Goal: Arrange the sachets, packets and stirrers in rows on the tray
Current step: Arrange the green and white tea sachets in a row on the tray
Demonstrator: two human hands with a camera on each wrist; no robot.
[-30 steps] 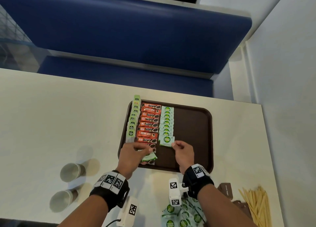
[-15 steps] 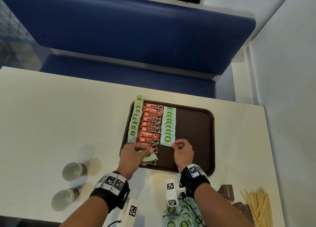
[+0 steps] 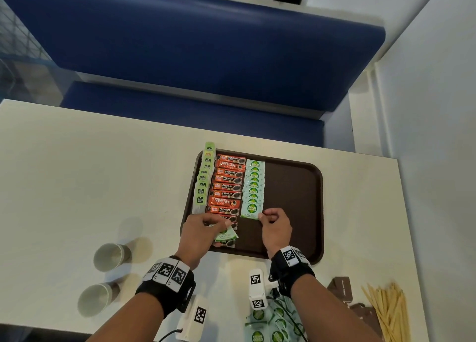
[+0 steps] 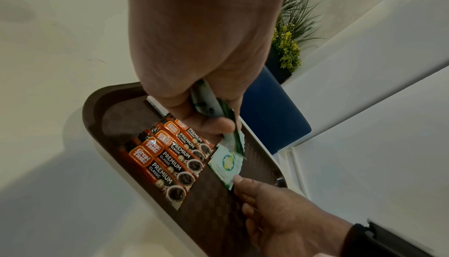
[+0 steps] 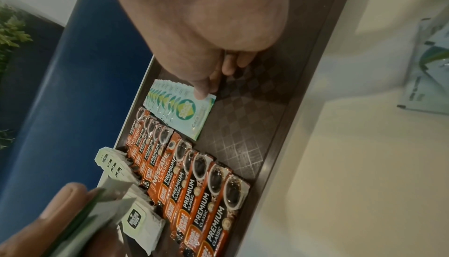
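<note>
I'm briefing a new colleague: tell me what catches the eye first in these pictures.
Three neat rows fill the left half of the brown tray: pale green tea bags, orange coffee sticks and Coco Natura sachets. The right hand pinches the nearest sachet's corner, while the left hand holds spare sachets.

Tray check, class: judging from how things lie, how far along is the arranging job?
Done: three rows on the tray: tea bags, coffee sticks, Coco sachets. In hand: the right hand pinches the nearest sachet; the left hand holds spare sachets. Left: stirrers and loose sachets on the table.
</note>
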